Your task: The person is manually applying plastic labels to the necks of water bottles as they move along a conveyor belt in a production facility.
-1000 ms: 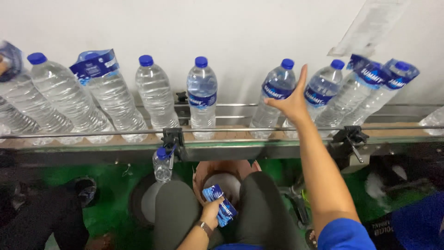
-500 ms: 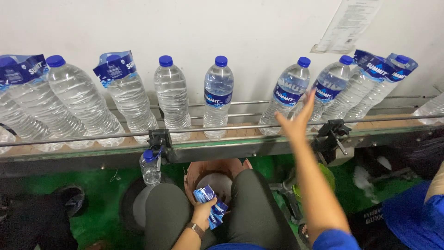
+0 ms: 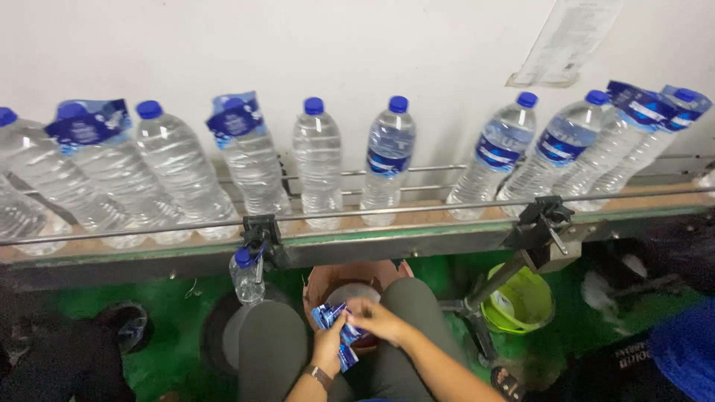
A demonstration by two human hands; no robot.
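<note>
My left hand (image 3: 330,344) holds a stack of blue label sleeves (image 3: 335,327) between my knees. My right hand (image 3: 376,320) rests on top of that stack, its fingers pinching at the sleeves. Above them a conveyor (image 3: 357,242) carries a row of clear water bottles with blue caps. One bare bottle (image 3: 317,171) stands straight ahead, a labelled bottle (image 3: 387,160) is beside it on the right. A bottle with a loose sleeve over its neck (image 3: 242,149) leans on the left.
A small bottle (image 3: 246,275) hangs under the conveyor rail by a black clamp (image 3: 257,231). A brown bucket (image 3: 328,279) sits between my legs, a green bucket (image 3: 521,298) on the floor to the right. A paper sheet (image 3: 566,37) hangs on the white wall.
My right hand has come down from the bottles on the conveyor to the label stack at my lap. The bottles have shifted right in view.
</note>
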